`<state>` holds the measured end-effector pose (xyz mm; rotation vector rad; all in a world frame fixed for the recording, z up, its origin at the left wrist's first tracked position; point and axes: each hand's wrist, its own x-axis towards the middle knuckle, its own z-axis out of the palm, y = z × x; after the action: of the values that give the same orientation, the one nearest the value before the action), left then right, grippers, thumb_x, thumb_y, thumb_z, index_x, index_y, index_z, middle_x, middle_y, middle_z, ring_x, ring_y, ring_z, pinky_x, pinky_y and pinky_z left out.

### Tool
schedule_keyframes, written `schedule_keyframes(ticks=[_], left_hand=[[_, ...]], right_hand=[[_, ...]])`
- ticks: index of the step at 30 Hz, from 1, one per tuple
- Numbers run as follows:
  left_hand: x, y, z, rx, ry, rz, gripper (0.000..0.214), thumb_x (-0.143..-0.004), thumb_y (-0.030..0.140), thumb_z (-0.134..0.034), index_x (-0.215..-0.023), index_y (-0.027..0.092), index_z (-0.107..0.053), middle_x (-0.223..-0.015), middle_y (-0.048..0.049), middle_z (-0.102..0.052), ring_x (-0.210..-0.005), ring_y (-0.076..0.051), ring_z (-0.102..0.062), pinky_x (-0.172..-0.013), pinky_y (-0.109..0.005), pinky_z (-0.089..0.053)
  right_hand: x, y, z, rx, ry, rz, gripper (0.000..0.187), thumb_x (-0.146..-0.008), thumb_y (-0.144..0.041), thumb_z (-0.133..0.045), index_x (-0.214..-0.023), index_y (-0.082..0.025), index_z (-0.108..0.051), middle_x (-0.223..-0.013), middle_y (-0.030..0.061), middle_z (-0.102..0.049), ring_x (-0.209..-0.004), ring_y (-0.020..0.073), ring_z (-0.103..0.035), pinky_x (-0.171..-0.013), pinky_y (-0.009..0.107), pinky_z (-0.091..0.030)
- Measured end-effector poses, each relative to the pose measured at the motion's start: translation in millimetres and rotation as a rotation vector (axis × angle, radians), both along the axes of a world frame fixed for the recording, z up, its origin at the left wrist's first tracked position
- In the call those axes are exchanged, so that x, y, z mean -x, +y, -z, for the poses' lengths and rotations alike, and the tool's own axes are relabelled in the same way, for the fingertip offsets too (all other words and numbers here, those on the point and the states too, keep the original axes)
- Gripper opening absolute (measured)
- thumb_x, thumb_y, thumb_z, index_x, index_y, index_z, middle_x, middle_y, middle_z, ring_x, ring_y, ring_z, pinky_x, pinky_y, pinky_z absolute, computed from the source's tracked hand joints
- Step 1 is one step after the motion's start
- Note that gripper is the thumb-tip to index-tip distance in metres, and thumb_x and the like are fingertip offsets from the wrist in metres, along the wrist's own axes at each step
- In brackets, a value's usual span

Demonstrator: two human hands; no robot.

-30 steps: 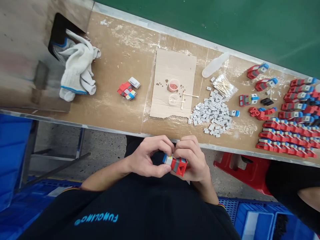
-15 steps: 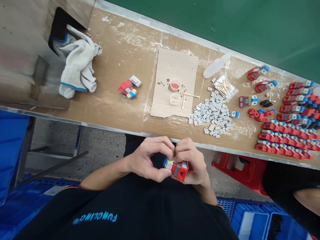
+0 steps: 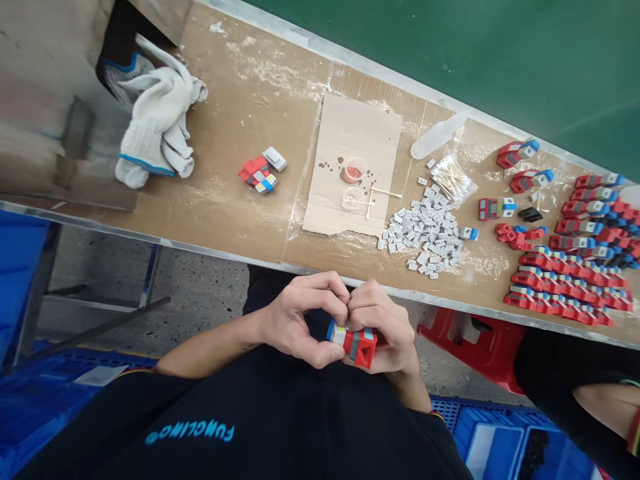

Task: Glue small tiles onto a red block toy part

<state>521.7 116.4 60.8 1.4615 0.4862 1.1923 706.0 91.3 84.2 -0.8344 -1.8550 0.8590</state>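
Note:
Both hands meet in front of my chest, below the table's near edge. My left hand [image 3: 300, 320] and my right hand [image 3: 383, 327] are curled round one small red toy block piece [image 3: 356, 341] with blue, white and grey parts. The fingertips of both hands press together on top of it. On the table beyond lies a heap of several small grey tiles [image 3: 425, 233], and rows of finished red and blue pieces [image 3: 565, 280] fill the right end.
A cardboard sheet [image 3: 350, 133] carries two small cups [image 3: 354, 171] and wooden sticks. A bag of cotton swabs [image 3: 453, 179], a loose red block cluster [image 3: 257, 175] and white gloves [image 3: 155, 133] lie on the table. Blue crates stand on the floor; another person's arm [image 3: 610, 407] shows at right.
The view has drifted slightly, so the table sits a little differently in frame. My hands stay together on the toy piece with only small finger shifts.

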Motion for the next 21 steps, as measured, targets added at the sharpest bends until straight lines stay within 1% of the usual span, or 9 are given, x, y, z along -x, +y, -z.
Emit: schedule_keyframes(ticks=[2,7,9,11,13,16,18,21], left_hand=[[-1,-1,1.2,0.013,-0.013,0.000,0.021,-0.082,0.034,-0.086,-0.081,0.020,-0.070,-0.080,-0.0026,-0.065,-0.062,-0.011,-0.058,-0.060,-0.023,-0.055],[0,-3,3.0,0.050,-0.030,-0.008,0.017,-0.083,0.026,-0.083,-0.077,0.020,-0.068,-0.080,-0.0017,-0.063,-0.063,-0.011,-0.058,-0.062,-0.023,-0.053],[1,-3,3.3,0.060,-0.024,0.019,0.018,-0.085,0.028,-0.083,-0.079,0.020,-0.069,-0.082,-0.0024,-0.064,-0.066,-0.012,-0.060,-0.065,-0.023,-0.055],[2,-4,3.3,0.088,-0.014,0.058,0.020,-0.087,0.034,-0.085,-0.082,0.020,-0.071,-0.086,-0.0042,-0.066,-0.070,-0.013,-0.062,-0.069,-0.025,-0.057],[1,-8,2.9,0.177,-0.030,0.089,0.029,-0.085,0.041,-0.089,-0.092,0.019,-0.072,-0.094,-0.0067,-0.069,-0.076,-0.015,-0.066,-0.071,-0.025,-0.059],[-3,-18,0.9,0.426,-0.080,0.096,0.040,-0.084,0.042,-0.091,-0.108,0.019,-0.070,-0.102,-0.0079,-0.071,-0.085,-0.015,-0.071,-0.075,-0.023,-0.061],[-6,-25,-0.7,0.562,-0.098,0.089,0.038,-0.088,0.038,-0.088,-0.113,0.019,-0.068,-0.098,-0.0058,-0.072,-0.083,-0.014,-0.071,-0.077,-0.022,-0.061],[-8,-30,-2.3,0.639,-0.101,0.078,0.034,-0.089,0.036,-0.086,-0.110,0.016,-0.069,-0.091,-0.0048,-0.072,-0.073,-0.012,-0.067,-0.071,-0.022,-0.059]], right_hand=[[1,-1,0.5,0.009,0.006,-0.001,0.012,-0.095,-0.019,-0.071,-0.096,-0.023,-0.059,-0.080,0.0013,-0.067,-0.070,0.0165,-0.062,-0.063,0.033,-0.054],[4,-5,-0.1,0.024,-0.009,-0.018,0.014,-0.093,-0.012,-0.068,-0.097,-0.023,-0.060,-0.081,0.0015,-0.069,-0.073,0.0164,-0.063,-0.064,0.032,-0.055],[3,-6,-0.6,0.022,-0.019,-0.015,0.014,-0.093,-0.013,-0.067,-0.098,-0.023,-0.060,-0.080,0.0009,-0.068,-0.072,0.0165,-0.063,-0.063,0.032,-0.054],[2,-6,-0.3,-0.001,-0.026,0.009,0.014,-0.094,-0.016,-0.069,-0.099,-0.024,-0.060,-0.079,0.0002,-0.067,-0.070,0.0168,-0.061,-0.061,0.032,-0.053],[2,-6,0.9,-0.046,-0.033,0.084,0.014,-0.095,-0.020,-0.071,-0.099,-0.024,-0.058,-0.079,0.0002,-0.064,-0.070,0.0173,-0.059,-0.060,0.033,-0.051],[4,-5,3.3,-0.118,-0.070,0.241,0.014,-0.097,-0.022,-0.071,-0.099,-0.024,-0.057,-0.080,0.0008,-0.060,-0.071,0.0184,-0.057,-0.060,0.034,-0.049],[6,-5,4.4,-0.154,-0.102,0.307,0.015,-0.098,-0.021,-0.071,-0.098,-0.024,-0.056,-0.080,0.0006,-0.059,-0.071,0.0185,-0.056,-0.061,0.034,-0.048],[8,-6,5.2,-0.184,-0.140,0.348,0.017,-0.096,-0.021,-0.074,-0.097,-0.024,-0.057,-0.079,0.0005,-0.061,-0.070,0.0187,-0.056,-0.061,0.035,-0.047]])
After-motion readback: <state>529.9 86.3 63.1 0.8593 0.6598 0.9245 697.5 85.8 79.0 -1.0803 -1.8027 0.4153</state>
